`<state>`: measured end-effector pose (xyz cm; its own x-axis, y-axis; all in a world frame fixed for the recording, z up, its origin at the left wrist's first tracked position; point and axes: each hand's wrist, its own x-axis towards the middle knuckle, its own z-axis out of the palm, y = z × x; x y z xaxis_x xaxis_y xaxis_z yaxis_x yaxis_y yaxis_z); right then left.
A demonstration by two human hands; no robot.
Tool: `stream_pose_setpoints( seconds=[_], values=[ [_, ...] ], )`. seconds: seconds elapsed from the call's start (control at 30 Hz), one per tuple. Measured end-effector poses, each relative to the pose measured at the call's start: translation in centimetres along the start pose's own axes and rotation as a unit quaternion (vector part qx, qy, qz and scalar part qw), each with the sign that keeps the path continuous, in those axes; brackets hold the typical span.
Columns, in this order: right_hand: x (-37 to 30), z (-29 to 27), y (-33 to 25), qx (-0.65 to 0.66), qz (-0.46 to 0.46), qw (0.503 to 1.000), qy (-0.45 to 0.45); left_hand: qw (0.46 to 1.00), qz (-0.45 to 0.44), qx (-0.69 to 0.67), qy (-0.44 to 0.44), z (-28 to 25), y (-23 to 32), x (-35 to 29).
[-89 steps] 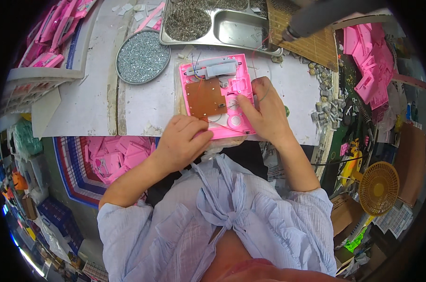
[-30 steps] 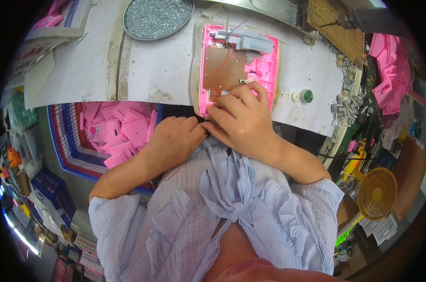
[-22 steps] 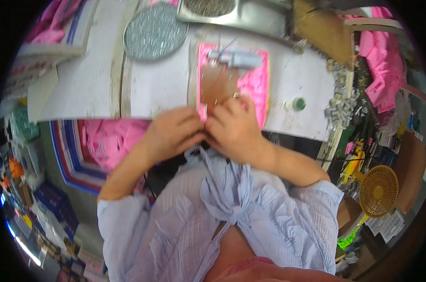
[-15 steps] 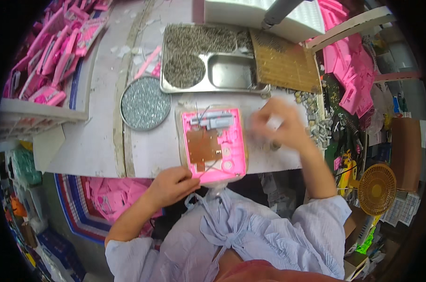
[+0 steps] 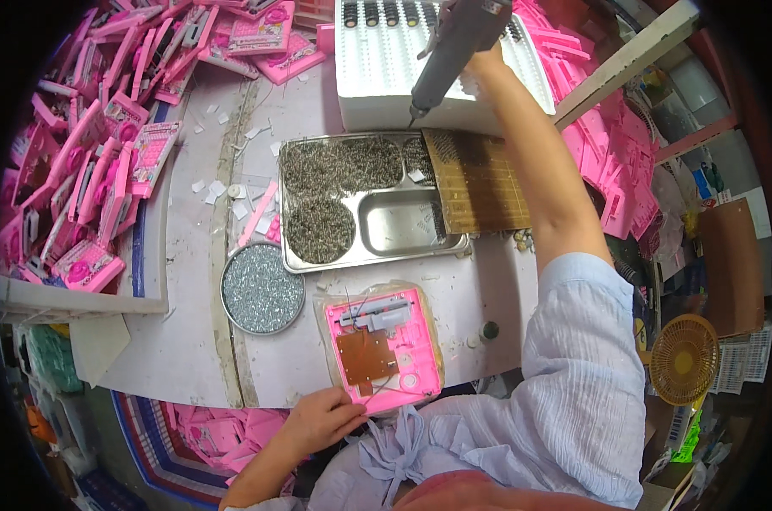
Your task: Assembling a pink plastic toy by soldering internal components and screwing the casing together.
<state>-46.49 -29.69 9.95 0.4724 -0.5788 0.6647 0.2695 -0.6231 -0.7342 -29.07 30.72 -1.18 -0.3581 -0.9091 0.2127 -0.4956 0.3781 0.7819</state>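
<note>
Near the table's front edge lies a pink plastic casing (image 5: 416,358), open side up on a clear wrapped pad. It holds a brown circuit board (image 5: 365,356), a grey part (image 5: 382,315) and thin wires. My left hand (image 5: 325,419) grips its lower left corner, thumb and fingers closed at the edge. My right hand (image 5: 485,66) is stretched far forward over a white foam tray (image 5: 377,77) with rows of small dark round parts. A grey electric screwdriver (image 5: 446,64) hangs in front of that hand and hides most of its fingers.
A metal tray (image 5: 318,262) of small pins or screws stands behind the casing, with brown cardboard (image 5: 471,192) beside it. At left is a round dish (image 5: 263,289) of silvery bits. Pink casings (image 5: 97,179) pile up at far left. A yellow fan (image 5: 686,358) stands at right.
My right hand has swung from beside the casing forward to the foam tray and screwdriver. The view has tilted toward the table's back. My left hand stays at the casing's corner.
</note>
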Motion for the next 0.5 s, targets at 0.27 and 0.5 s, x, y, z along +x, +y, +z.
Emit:
stream_pose_setpoints(
  seconds=[0.27,0.5],
  values=[
    [2.5,-5.3,2.7,-0.659,-0.162,0.726,-0.11,1.0,0.008,0.001,-0.012,0.0,0.0,0.3],
    [3.8,-4.6,1.6,-0.535,-0.024,0.845,-0.013,1.0,0.002,0.019,0.007,-0.2,0.5,0.4]
  ],
)
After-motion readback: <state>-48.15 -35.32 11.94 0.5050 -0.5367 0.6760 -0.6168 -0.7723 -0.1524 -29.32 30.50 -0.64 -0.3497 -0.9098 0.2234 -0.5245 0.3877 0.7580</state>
